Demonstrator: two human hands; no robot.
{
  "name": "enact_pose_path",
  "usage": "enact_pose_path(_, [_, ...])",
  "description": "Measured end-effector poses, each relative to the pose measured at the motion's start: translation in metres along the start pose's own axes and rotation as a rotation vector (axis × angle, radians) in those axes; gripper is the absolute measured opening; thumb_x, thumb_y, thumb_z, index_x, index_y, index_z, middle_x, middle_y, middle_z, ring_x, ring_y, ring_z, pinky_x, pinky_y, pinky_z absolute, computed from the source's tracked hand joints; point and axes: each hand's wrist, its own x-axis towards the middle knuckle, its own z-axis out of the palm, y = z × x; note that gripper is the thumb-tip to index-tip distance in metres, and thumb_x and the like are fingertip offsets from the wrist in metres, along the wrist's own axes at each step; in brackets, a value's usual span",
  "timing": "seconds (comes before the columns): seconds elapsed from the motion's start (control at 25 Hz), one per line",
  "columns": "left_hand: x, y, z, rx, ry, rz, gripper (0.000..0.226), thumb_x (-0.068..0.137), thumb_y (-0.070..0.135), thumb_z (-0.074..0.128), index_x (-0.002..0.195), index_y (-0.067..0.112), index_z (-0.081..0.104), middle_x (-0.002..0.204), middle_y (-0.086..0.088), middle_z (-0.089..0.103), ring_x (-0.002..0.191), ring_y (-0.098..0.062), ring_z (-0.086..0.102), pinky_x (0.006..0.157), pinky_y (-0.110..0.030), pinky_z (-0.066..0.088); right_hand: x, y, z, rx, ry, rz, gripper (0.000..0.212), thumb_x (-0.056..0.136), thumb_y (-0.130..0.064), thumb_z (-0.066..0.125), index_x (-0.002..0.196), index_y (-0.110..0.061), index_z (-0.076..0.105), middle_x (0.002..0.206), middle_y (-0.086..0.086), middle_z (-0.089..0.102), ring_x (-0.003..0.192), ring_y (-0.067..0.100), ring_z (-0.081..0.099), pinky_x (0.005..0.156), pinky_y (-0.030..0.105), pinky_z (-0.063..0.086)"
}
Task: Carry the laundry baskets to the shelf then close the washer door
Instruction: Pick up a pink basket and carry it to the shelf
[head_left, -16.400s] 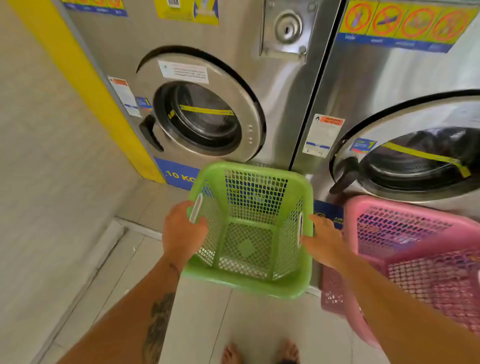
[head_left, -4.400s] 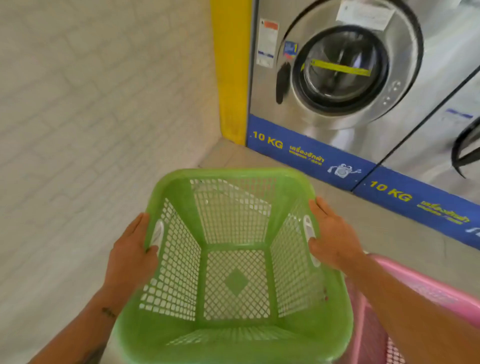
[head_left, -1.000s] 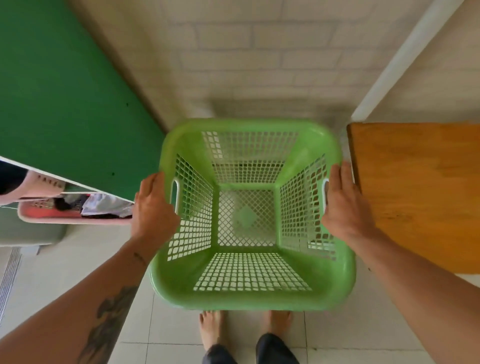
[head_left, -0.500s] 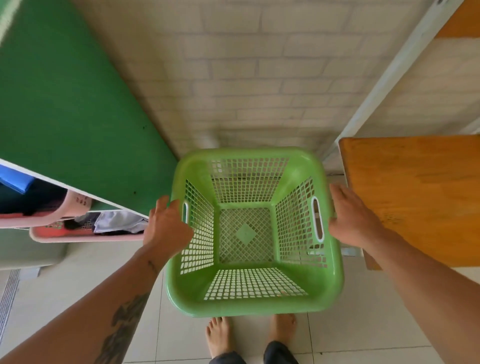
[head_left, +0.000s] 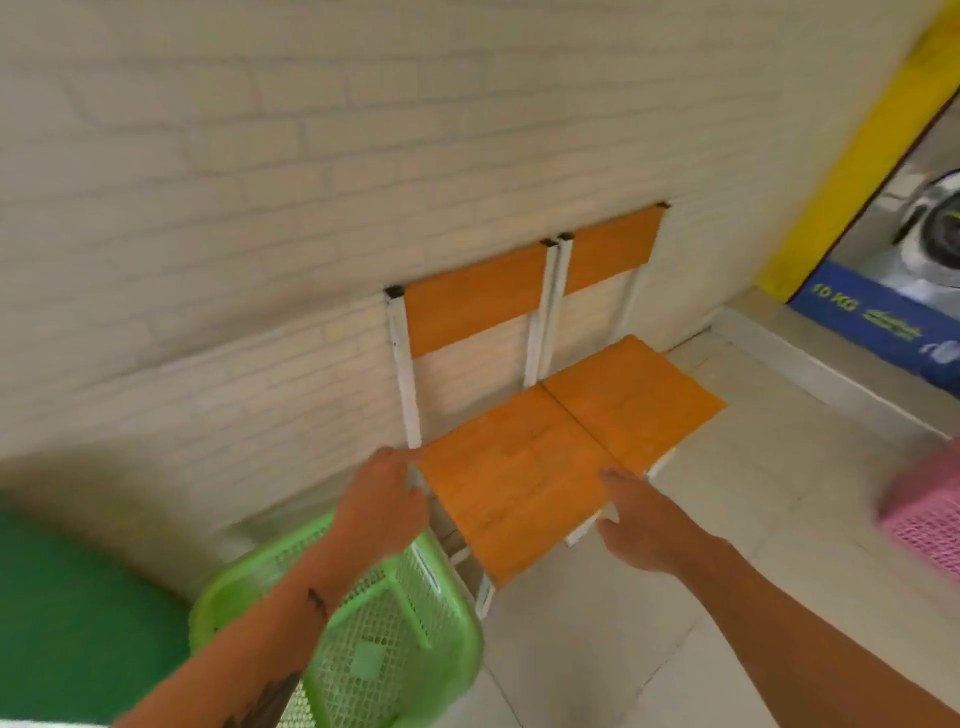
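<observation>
The green laundry basket stands low at the bottom left, between the green shelf side and the orange chairs, and nothing holds it. My left hand hovers above its far rim with loose fingers and holds nothing. My right hand is open over the front edge of the nearer chair seat. A pink laundry basket sits on the floor at the right edge, blurred. One washer shows at the far right; its door state is unclear.
Two orange chairs with white frames stand against the white brick wall. A yellow pillar and a blue 10 KG panel lie at the right. Pale tiled floor spreads between chairs and pink basket.
Both hands have let go of the green basket, which now sits low at the left. The view has swung right toward the chairs, the pink basket and the washer.
</observation>
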Motion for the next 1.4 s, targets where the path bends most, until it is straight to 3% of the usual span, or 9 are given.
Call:
enact_pose_path(0.16, [0.012,0.128,0.031,0.065,-0.114,0.226,0.050,0.090,0.016,0.049,0.140,0.019,0.048,0.147,-0.003,0.044,0.122,-0.023,0.053,0.099,-0.034,0.046,-0.067,0.079,-0.072,0.091,0.175,0.147,0.060,0.096,-0.027,0.046,0.151,-0.017,0.025,0.159,0.001,0.024,0.145,0.022,0.028,0.114,0.036,0.029])
enact_pose_path(0.28, [0.006,0.230,0.076,0.084,-0.194,0.409,0.047,0.092,0.019,0.051,0.139,0.021,0.049,0.142,-0.003,0.049,0.111,-0.021,0.058,0.089,-0.031,0.050,-0.113,0.165,-0.107,0.123,0.265,0.241,0.067,0.096,-0.029,0.045,0.155,-0.018,0.015,0.164,0.000,0.012,0.150,0.021,0.016,0.119,0.035,0.019])
enact_pose_path(0.44, [-0.016,0.357,0.154,0.106,-0.292,0.550,0.044,0.095,0.022,0.052,0.138,0.020,0.049,0.144,-0.005,0.049,0.124,-0.022,0.053,0.103,-0.037,0.046,-0.173,0.284,-0.150,0.158,0.355,0.342,0.068,0.097,-0.028,0.046,0.156,-0.020,0.011,0.165,0.000,0.007,0.151,0.021,0.012,0.119,0.035,0.014])
enact_pose_path(0.56, [-0.028,0.439,0.203,0.111,-0.300,0.681,0.035,0.094,0.022,0.050,0.127,0.031,0.054,0.138,-0.002,0.054,0.110,-0.016,0.060,0.096,-0.027,0.047,-0.208,0.359,-0.178,0.211,0.380,0.440,0.066,0.095,-0.024,0.050,0.154,-0.018,0.019,0.163,0.004,0.018,0.148,0.026,0.022,0.115,0.038,0.026])
enact_pose_path(0.72, [-0.042,0.543,0.265,0.029,-0.333,0.730,0.040,0.091,0.013,0.055,0.132,0.016,0.057,0.136,-0.002,0.056,0.123,-0.019,0.053,0.105,-0.026,0.039,-0.240,0.458,-0.215,0.262,0.418,0.537,0.049,0.083,-0.018,0.054,0.132,-0.016,0.046,0.136,0.008,0.051,0.118,0.029,0.053,0.088,0.033,0.047])
enact_pose_path(0.96, [-0.005,0.670,0.352,-0.050,-0.374,0.796,0.038,0.083,0.004,0.057,0.119,0.013,0.067,0.122,-0.004,0.066,0.113,-0.018,0.061,0.099,-0.024,0.042,-0.239,0.573,-0.259,0.290,0.471,0.631,0.059,0.082,-0.010,0.054,0.139,-0.020,0.042,0.136,0.004,0.051,0.119,0.025,0.054,0.093,0.030,0.048])
enact_pose_path(1.08, [0.038,0.736,0.402,-0.077,-0.418,0.855,0.038,0.084,0.006,0.056,0.119,0.017,0.067,0.122,-0.002,0.065,0.114,-0.019,0.060,0.102,-0.030,0.043,-0.221,0.633,-0.288,0.296,0.483,0.690,0.045,0.084,-0.013,0.054,0.129,-0.017,0.051,0.133,0.003,0.052,0.116,0.024,0.055,0.089,0.031,0.050])
enact_pose_path(1.2, [0.077,0.801,0.448,-0.094,-0.488,0.881,0.037,0.084,0.006,0.055,0.116,0.017,0.068,0.120,-0.005,0.068,0.110,-0.021,0.062,0.100,-0.035,0.047,-0.207,0.686,-0.317,0.271,0.532,0.741,0.039,0.084,-0.013,0.051,0.122,-0.021,0.054,0.135,0.005,0.053,0.127,0.028,0.051,0.102,0.049,0.047])
enact_pose_path(1.4, [0.119,0.910,0.527,-0.018,-0.565,0.998,0.033,0.087,0.003,0.052,0.112,0.016,0.069,0.110,-0.001,0.069,0.099,-0.016,0.062,0.087,-0.029,0.048,-0.196,0.741,-0.366,0.350,0.656,0.849,0.047,0.092,0.001,0.047,0.137,-0.009,0.047,0.136,0.016,0.055,0.123,0.032,0.053,0.105,0.041,0.043])
